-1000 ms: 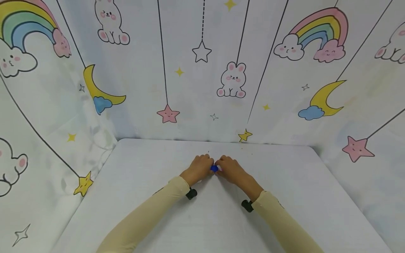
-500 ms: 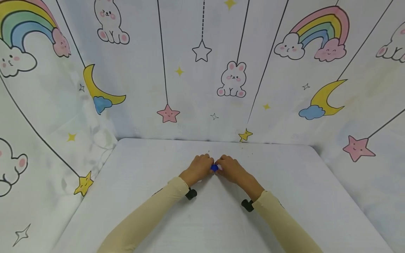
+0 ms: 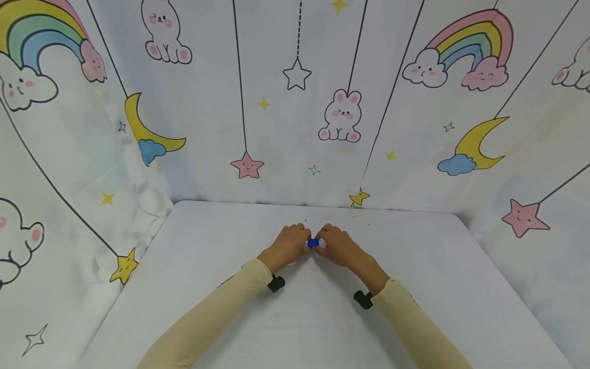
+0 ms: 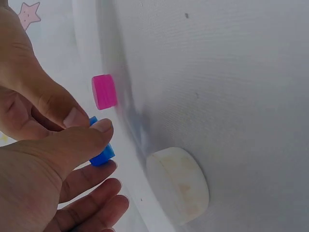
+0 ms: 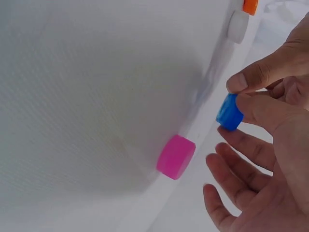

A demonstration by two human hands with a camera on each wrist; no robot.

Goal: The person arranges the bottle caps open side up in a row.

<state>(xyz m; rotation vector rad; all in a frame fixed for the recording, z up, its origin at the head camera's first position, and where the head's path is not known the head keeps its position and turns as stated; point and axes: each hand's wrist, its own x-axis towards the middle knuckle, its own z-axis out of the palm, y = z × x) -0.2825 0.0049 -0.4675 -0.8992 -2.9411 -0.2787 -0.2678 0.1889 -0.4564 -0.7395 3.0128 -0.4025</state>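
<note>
Between both hands is a small blue bottle cap (image 3: 313,243), held near the far middle of the white table (image 3: 304,318). My left hand (image 3: 288,243) pinches it from the left. From the other side my right hand (image 3: 338,247) grips the same cap between thumb and finger. In the right wrist view the blue cap (image 5: 229,113) shows its ridged side, while the fingers cover part of it. The left wrist view has the left thumb (image 4: 87,145) across the cap and the lower fingers spread loosely. A pink bottle cap (image 5: 176,157) sits on the table close to the right hand.
Near the left hand a round white cap (image 4: 177,186) stands on the table. An orange cap (image 5: 250,6) shows beside the white one at the right wrist view's top edge. Behind the table hangs a patterned cloth (image 3: 295,128).
Both hands keep hold of the blue cap in almost the same place. The cap sits very slightly higher in the head view, which itself has shifted a little.
</note>
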